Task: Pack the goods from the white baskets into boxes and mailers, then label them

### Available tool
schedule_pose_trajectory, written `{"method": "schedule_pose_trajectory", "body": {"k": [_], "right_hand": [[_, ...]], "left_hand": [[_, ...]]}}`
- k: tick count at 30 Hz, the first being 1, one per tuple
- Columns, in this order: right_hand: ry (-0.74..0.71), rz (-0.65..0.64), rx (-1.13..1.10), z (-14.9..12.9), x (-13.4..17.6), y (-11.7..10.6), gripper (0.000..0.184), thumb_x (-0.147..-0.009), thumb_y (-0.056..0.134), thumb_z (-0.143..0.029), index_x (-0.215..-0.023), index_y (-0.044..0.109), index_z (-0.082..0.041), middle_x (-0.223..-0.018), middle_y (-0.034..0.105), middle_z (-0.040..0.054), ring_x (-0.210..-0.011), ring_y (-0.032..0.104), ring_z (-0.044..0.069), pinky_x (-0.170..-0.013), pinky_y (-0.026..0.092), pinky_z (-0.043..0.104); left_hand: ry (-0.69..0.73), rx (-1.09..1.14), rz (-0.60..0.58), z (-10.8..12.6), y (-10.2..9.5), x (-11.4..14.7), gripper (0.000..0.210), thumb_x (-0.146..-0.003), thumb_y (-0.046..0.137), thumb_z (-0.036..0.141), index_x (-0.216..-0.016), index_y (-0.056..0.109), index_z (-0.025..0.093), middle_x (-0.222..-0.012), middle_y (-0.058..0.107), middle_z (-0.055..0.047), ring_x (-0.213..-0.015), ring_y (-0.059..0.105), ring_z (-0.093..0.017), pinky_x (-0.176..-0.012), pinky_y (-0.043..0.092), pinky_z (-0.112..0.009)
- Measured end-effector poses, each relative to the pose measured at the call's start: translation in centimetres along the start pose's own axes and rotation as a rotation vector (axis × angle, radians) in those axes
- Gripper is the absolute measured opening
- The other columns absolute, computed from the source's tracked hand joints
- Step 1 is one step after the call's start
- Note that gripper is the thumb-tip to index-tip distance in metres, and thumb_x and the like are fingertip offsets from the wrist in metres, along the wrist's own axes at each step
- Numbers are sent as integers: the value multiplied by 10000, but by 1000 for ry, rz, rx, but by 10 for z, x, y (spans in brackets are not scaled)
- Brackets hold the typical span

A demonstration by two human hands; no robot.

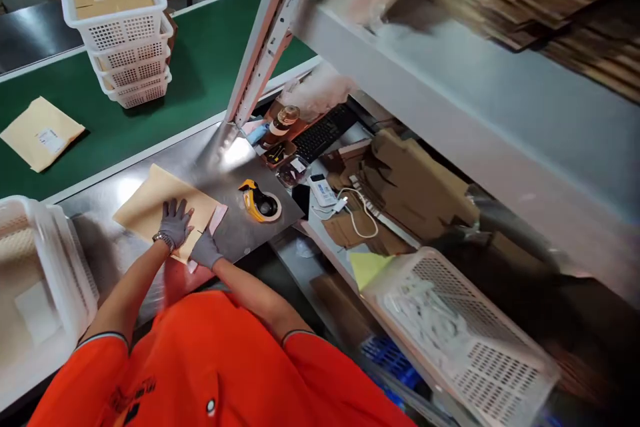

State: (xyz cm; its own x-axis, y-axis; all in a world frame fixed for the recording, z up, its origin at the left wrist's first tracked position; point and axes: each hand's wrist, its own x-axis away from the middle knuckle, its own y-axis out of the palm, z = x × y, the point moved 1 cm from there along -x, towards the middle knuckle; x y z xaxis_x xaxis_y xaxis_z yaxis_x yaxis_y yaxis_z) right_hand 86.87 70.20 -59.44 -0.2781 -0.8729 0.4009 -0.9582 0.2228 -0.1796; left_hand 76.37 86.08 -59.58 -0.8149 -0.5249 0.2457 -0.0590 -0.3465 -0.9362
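A tan mailer envelope (pixel 159 199) lies on the metal worktop in front of me, with a pinkish strip (pixel 218 217) at its right end. My left hand (pixel 175 223), in a grey glove with a watch at the wrist, rests flat on the envelope with its fingers spread. My right hand (pixel 205 251), also gloved in grey, is closed at the envelope's near right edge beside the strip. Its fingertips are partly hidden there. Right of the envelope sits a yellow and black tape dispenser (pixel 261 201) with a roll of tape in it.
Beyond the worktop (pixel 240 230) runs a green conveyor belt (pixel 200 47) bearing stacked white baskets (pixel 123 33) and another envelope (pixel 43 135). White bins (pixel 75 267) stand at left. A metal post (pixel 267 40) and overhead shelf (pixel 450 100) rise at right, above a white basket (pixel 450 333).
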Motion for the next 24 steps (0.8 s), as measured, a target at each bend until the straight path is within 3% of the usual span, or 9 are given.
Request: {"method": "schedule_pose_trajectory", "body": {"k": [2,4,6,8,11,15,18,21,24], "right_hand": [[-82,-63,128,17,18,3,498,-837,871,-195,-1324,793,-124,-1593,671,147,-1561,511,366,-1346,404,532],[-198,-157,369,36,42,9,547,-797,879,-202,-1336,804,-140,-1663,622,196,-1640,425,401,-1416,272,582],[-289,-208,608,52,59,19,513,-842,878,-276,-1335,805,-154,-1634,639,217,-1615,448,419,-1409,267,624],[-270,-152,679,60,64,28,388,-907,840,-297,-1272,821,-167,-1514,711,191,-1483,545,393,-1340,360,605],[-146,-13,599,58,56,35,154,-974,728,-214,-1062,843,-162,-1272,784,139,-1237,623,320,-1179,460,516],[-36,94,471,50,49,33,91,-895,761,-185,-819,806,-167,-1010,791,111,-1061,631,266,-1031,488,410],[32,187,353,46,49,29,119,-863,778,-227,-751,775,-187,-892,793,83,-933,644,229,-892,504,339],[88,295,209,41,48,17,240,-917,705,-337,-735,756,-188,-735,749,47,-769,632,200,-727,486,290],[97,439,81,36,52,-24,398,-967,601,-498,-778,758,-185,-688,707,40,-735,614,205,-680,487,291]], "left_hand": [[-5,-15,-14,3,1,-4,703,-1099,618,484,-1743,559,207,-1918,287,-184,-1781,127,-531,-1408,-19,-783],[-11,-30,-31,5,1,-8,725,-1091,628,490,-1746,554,191,-1920,275,-193,-1779,116,-545,-1405,-29,-789],[-25,-39,-46,6,1,-10,737,-1081,630,488,-1747,552,183,-1923,262,-194,-1779,100,-555,-1399,-36,-802],[-27,-49,-46,6,2,-11,731,-1083,606,469,-1749,546,174,-1925,250,-195,-1782,95,-549,-1395,-32,-812],[8,-51,-24,6,5,-8,717,-1082,582,429,-1745,543,157,-1919,263,-204,-1786,113,-523,-1395,-21,-814],[61,-27,-5,6,8,1,666,-1080,590,410,-1715,588,207,-1910,318,-171,-1788,102,-510,-1386,-13,-819],[63,-10,-30,8,7,6,629,-1053,652,445,-1660,655,281,-1909,332,-144,-1782,96,-525,-1364,3,-848],[48,-4,-53,13,3,10,606,-1047,654,435,-1640,682,317,-1906,336,-147,-1775,111,-542,-1353,-5,-861],[31,-23,-48,17,-2,13,604,-1073,593,416,-1667,659,321,-1913,317,-149,-1770,106,-556,-1348,-14,-864]]}}
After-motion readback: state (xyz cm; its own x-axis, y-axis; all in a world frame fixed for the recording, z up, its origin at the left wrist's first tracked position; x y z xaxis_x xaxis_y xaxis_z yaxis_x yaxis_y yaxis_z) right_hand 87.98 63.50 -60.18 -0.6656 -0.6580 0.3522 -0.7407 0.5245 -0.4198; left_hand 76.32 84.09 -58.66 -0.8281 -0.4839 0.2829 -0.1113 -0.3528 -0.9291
